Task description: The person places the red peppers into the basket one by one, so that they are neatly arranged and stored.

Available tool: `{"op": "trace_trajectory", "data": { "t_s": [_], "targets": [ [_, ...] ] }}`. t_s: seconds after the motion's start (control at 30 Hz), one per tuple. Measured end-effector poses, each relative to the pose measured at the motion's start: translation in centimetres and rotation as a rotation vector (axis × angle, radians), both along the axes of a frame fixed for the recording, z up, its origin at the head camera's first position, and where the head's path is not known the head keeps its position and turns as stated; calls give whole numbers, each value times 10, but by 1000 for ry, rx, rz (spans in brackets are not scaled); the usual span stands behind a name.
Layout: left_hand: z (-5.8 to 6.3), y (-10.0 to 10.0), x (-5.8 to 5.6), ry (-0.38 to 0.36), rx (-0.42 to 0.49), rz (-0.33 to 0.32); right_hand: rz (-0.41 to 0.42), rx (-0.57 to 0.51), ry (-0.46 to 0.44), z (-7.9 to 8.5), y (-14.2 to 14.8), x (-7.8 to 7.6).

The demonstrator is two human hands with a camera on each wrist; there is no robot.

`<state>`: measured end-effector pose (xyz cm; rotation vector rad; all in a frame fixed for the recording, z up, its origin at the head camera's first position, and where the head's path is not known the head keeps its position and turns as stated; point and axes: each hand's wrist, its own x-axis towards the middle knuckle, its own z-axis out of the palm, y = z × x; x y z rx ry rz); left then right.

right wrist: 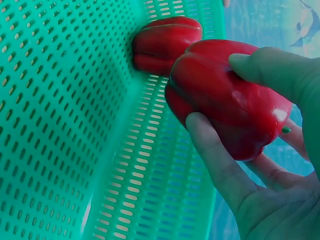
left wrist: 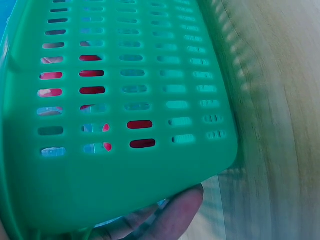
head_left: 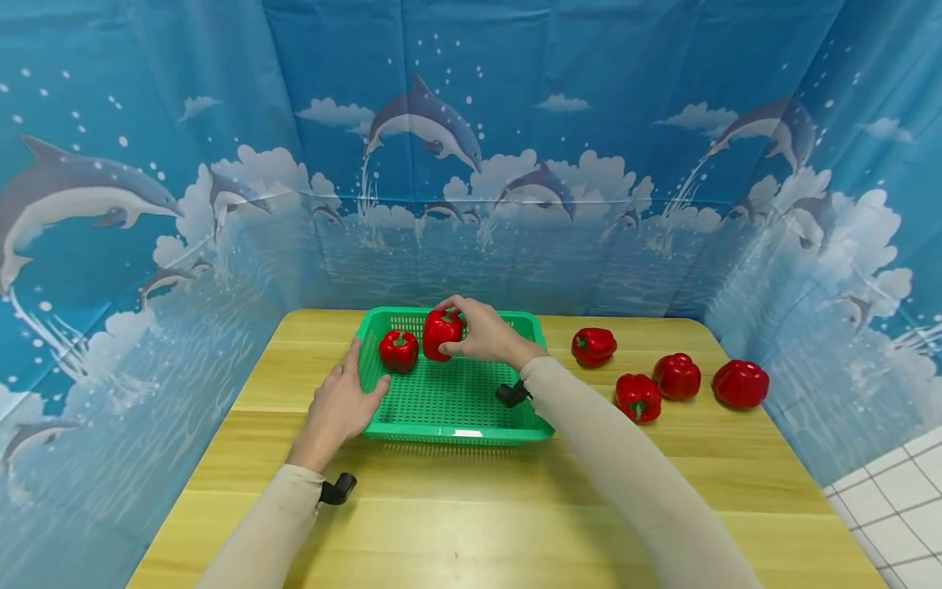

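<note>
My right hand (head_left: 482, 331) grips a red bell pepper (head_left: 442, 334) between thumb and fingers, above the green basket (head_left: 459, 433). In the right wrist view the fingers spread around that pepper (right wrist: 225, 95), its green stem end facing the palm. Another bell pepper (head_left: 399, 351) rests inside the basket's left part, stem up. At the basket's left side, my left hand (head_left: 342, 401) holds the wall, thumb over the rim and fingers along the outside. The left wrist view shows the basket's slotted outer wall (left wrist: 110, 185) with fingers (left wrist: 180, 212) at its lower corner.
To the right of the basket, several more red bell peppers lie on the wooden table (head_left: 456, 523), one nearest the basket (head_left: 593, 347) and one farthest right (head_left: 740, 384). A blue dolphin-print curtain (head_left: 471, 245) hangs behind and at both sides.
</note>
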<state>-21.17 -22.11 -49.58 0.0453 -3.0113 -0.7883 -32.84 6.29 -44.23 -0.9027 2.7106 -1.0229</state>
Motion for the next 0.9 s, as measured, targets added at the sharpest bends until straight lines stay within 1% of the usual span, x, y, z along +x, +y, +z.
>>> {"op": "trace_trajectory", "data": {
  "t_s": [0.13,0.33,0.47,0.67,0.83,0.9],
  "targets": [
    [0,1,-1,2,2,5,14,55,1,-6,-6,-5],
    [1,2,-2,10,6,8,32,144,24,-16,-12,-11],
    [1,2,-2,9,1,6,36,140,10,-21,-13,-13],
    [1,1,-2,13,-12,8,29,124,-38,-25,-16,-15],
    [0,0,-3,3,-2,14,15,105,-70,-28,-17,-16],
    [-1,0,-3,-1,2,17,11,110,-69,-28,-16,-17]
  ]
}}
